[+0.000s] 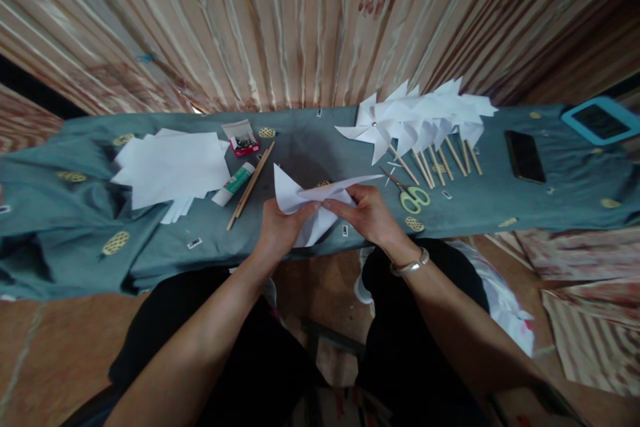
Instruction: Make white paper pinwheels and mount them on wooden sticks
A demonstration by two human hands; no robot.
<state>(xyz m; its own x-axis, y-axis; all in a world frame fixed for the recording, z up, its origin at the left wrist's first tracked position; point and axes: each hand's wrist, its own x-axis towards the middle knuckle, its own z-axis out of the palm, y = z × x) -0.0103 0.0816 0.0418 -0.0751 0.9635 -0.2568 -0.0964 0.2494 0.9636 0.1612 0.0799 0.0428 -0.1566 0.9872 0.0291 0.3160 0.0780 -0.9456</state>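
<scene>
Between my two hands is a white paper pinwheel (316, 227), its corners bent inward and its points sticking up and out. My left hand (281, 223) is closed on its left side, thumb pressed near the centre. My right hand (366, 213) grips the right side, its thumb meeting the other at the middle. Whether a pin is under the thumbs cannot be seen. Scissors (414, 199) with pale green handles lie just right of my right hand. Wooden sticks (251, 185) and a glue stick (234, 184) rest left of my left hand.
A stack of white paper (175, 167) lies at the left, near an open red box of pins (245, 140). Finished pinwheels (425, 117) on sticks lie in a row at the back right. Further right are a phone (524, 156) and a blue-framed device (603, 120). Curtains hang behind the cloth-covered table (490, 193).
</scene>
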